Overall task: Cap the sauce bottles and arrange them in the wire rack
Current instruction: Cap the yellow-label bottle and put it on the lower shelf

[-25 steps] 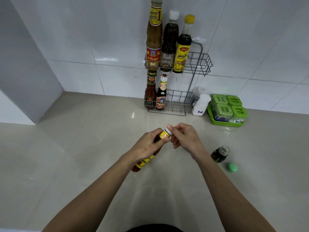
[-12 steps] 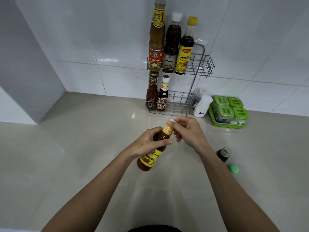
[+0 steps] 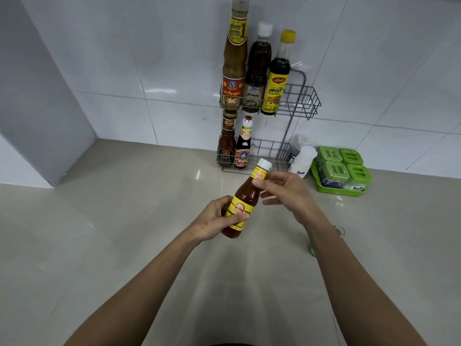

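My left hand (image 3: 214, 222) grips the lower body of a red sauce bottle (image 3: 247, 196) with a yellow label, held tilted above the counter. Its white cap (image 3: 265, 164) sits on the neck. My right hand (image 3: 287, 192) is beside the neck with fingers spread, its thumb touching the yellow neck band. The grey two-tier wire rack (image 3: 305, 103) stands against the tiled wall. Three tall capped bottles fill its upper shelf, two smaller ones its lower left. A small dark bottle (image 3: 339, 231) and a green cap (image 3: 311, 249) lie mostly hidden behind my right forearm.
A white salt shaker (image 3: 303, 161) stands right of the rack. A green tray (image 3: 336, 191) with green-lidded containers sits farther right. A grey wall panel (image 3: 37, 108) juts out at the left. The beige counter (image 3: 112, 233) spreads around my arms.
The bottle has risen and moved toward the rack. My left hand slid down from its neck to its body. My right hand came off the cap and its fingers spread.
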A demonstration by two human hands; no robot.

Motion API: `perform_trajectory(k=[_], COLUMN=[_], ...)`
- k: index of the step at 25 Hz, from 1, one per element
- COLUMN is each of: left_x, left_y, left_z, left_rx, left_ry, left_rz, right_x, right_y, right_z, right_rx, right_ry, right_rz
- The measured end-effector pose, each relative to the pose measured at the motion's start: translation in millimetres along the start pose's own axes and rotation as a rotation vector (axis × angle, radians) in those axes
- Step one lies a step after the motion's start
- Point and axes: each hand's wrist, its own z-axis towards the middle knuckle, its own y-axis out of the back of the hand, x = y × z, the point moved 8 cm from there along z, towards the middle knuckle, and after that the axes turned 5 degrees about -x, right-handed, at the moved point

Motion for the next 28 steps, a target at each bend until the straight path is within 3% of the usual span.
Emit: perform_trajectory(k=[5, 9, 11, 14, 17, 21, 28], left_x=[-5.5, -5.3, -0.1, 1.4, 11.6, 23.2, 27.3], left_y=[2.9, 9.5, 24.3, 48.2, 60.4, 65.7, 68.5], left_z=[27.6, 59.7, 77.7, 108.9, 135.0, 155.5, 161.7], left_rx=[-0.047, 0.072, 0.045, -0.06, -0.12, -0.153, -0.171], left_ry=[-0.057, -0.051, -0.033, -0.14, -0.105, -0.03, -0.039], left_rz=[0.05, 0.14, 0.409, 0.926, 1.163, 1.298, 1.31], right_x=[-15.6, -6.0, 0.9, 8.2, 12.6, 4.0, -14.2], right_y=[-13.8, 3.4, 18.0, 32.9, 36.0, 34.2, 33.6], right_z=[14.7, 43.0, 59.4, 86.5, 108.7, 141.2, 190.1], right_rx=[0.023, -0.065, -0.162, -0.263, -0.311, -0.303, -0.289], right_ry=[-0.021, 0.057, 0.153, 0.271, 0.391, 0.429, 0.313], right_rz=[0.011, 0.019, 0.002, -0.076, -0.24, -0.363, -0.433])
